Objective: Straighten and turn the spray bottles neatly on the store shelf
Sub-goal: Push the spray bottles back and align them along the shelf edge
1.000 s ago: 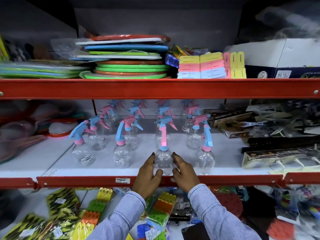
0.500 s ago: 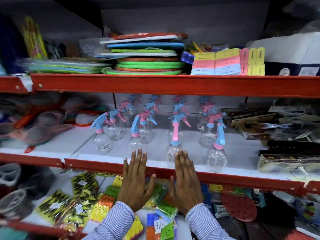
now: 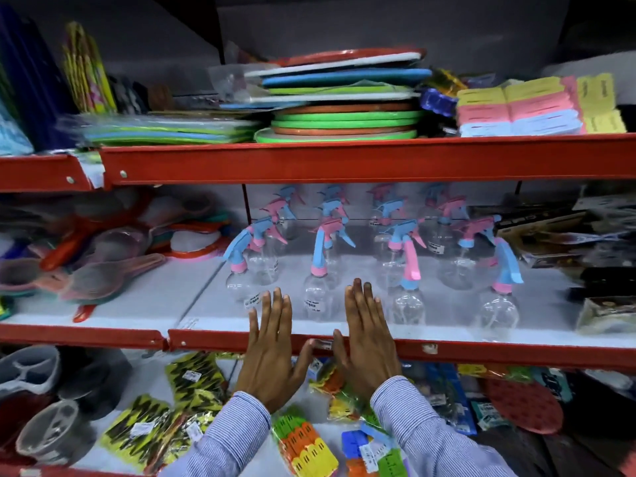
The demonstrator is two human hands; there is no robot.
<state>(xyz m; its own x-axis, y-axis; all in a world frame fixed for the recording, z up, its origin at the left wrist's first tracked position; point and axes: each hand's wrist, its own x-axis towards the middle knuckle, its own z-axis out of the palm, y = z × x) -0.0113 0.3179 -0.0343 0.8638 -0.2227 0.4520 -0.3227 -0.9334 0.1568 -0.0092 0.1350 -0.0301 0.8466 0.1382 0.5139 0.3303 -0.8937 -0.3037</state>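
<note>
Red-edged metal shelving (image 3: 344, 160), white shelf boards (image 3: 137, 304), grey back wall (image 3: 378, 32); dim overhead, motion-blurred.

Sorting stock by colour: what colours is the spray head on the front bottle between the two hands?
Blue trigger head with a pink collar, on a clear bottle; head view.

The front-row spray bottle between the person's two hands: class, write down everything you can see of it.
The spray bottle has a clear, rounded body that looks like plastic and seems empty. A pink collar sits on its neck, with a blue trigger and a pink head above. A white price sticker is on its lower front. It stands upright on the white shelf board, second from the left in the front row. The left hand and right hand lie flat and open on either side; neither grips it.
</note>
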